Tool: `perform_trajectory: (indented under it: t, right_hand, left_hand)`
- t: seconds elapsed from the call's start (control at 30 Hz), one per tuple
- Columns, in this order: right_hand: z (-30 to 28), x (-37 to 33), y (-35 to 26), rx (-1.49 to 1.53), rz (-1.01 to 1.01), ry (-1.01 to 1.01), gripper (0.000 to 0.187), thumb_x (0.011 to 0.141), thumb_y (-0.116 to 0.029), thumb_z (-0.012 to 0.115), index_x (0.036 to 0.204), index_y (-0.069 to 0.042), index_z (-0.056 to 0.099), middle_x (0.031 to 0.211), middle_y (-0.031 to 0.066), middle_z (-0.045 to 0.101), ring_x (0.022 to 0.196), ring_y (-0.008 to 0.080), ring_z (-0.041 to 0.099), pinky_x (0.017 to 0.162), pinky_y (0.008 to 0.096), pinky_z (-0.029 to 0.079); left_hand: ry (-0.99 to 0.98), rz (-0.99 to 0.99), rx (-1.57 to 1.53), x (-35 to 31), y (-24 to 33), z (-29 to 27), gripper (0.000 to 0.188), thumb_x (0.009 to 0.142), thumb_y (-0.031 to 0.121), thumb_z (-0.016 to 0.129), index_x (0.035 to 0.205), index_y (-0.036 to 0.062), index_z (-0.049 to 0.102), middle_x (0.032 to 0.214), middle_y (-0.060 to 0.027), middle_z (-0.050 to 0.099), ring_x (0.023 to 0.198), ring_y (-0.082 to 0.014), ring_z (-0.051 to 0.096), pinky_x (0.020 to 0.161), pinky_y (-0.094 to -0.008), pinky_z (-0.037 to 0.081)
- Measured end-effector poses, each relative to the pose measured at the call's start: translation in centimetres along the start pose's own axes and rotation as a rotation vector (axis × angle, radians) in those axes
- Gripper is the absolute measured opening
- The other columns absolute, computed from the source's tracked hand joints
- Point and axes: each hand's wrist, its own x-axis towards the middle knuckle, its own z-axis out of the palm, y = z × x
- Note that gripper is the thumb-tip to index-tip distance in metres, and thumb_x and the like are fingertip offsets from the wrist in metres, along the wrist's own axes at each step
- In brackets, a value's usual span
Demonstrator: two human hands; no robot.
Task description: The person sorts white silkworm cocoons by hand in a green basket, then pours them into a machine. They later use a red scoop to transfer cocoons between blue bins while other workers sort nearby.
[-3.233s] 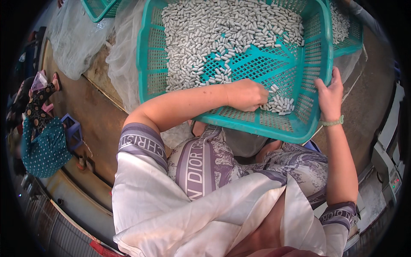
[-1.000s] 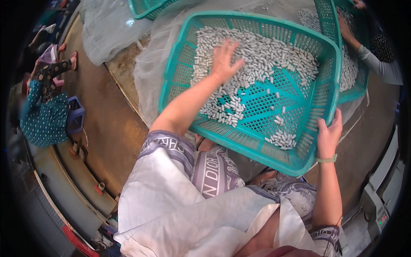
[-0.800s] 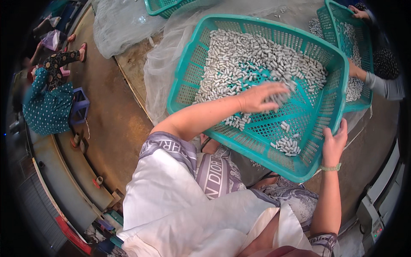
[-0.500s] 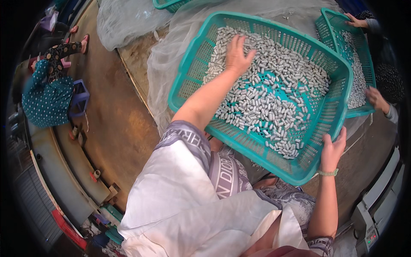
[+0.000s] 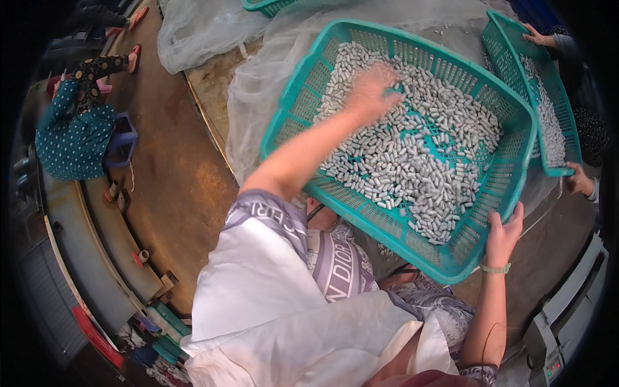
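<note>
A large green plastic basket (image 5: 298, 97) with slotted walls sits tilted in front of me. Many small, silvery-grey cylindrical pieces (image 5: 445, 187) lie across its bottom, with patches of green showing between them. My left hand (image 5: 373, 95) is over the pieces in the far left part, blurred by motion, its thumb apart from the fingers; I see nothing held in it. At the near right corner, my right hand (image 5: 503, 238) grips the basket's rim, thumb on the outside and some fingers hidden.
At the right, a person's hands (image 5: 580, 180) hold another green basket (image 5: 560, 106) of similar pieces. Pale netting (image 5: 248, 122) spreads beneath and beyond my basket. Another person (image 5: 74, 145) is at the far left beside a purple stool (image 5: 122, 140). A grey machine (image 5: 548, 348) stands at the lower right.
My left hand has moved slightly right and nearer over the pieces, which have shifted toward the near right. My right hand keeps its hold. The other person's basket has tilted more steeply.
</note>
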Motion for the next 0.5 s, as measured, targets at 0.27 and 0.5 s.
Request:
perform_trajectory:
  t: [0.27, 0.5]
  right_hand:
    - [1.0, 1.3, -0.6, -0.076, -0.008, 0.015, 0.033, 0.068, 0.005, 0.048, 0.101, 0.007, 0.044, 0.093, 0.0103, 0.054, 0.084, 0.0144, 0.051, 0.077, 0.0249, 0.040]
    - [0.2, 1.6, -0.3, -0.038, 0.015, -0.011, 0.032, 0.068, 0.005, 0.048, 0.100, 0.006, 0.044, 0.092, 0.0096, 0.053, 0.084, 0.0141, 0.051, 0.077, 0.0248, 0.040]
  left_hand:
    - [-0.258, 0.255, 0.023, -2.3, 7.2, 3.7, 0.059, 0.081, 0.041, 0.050, 0.130, 0.0128, 0.034, 0.138, -0.0132, 0.027, 0.130, -0.0289, 0.020, 0.102, -0.0510, 0.014]
    - [-0.013, 0.057, -0.271, 0.5, 5.9, 1.9, 0.025, 0.077, 0.013, 0.058, 0.101, 0.0052, 0.057, 0.108, -0.0111, 0.052, 0.101, -0.0293, 0.049, 0.086, -0.0367, 0.040]
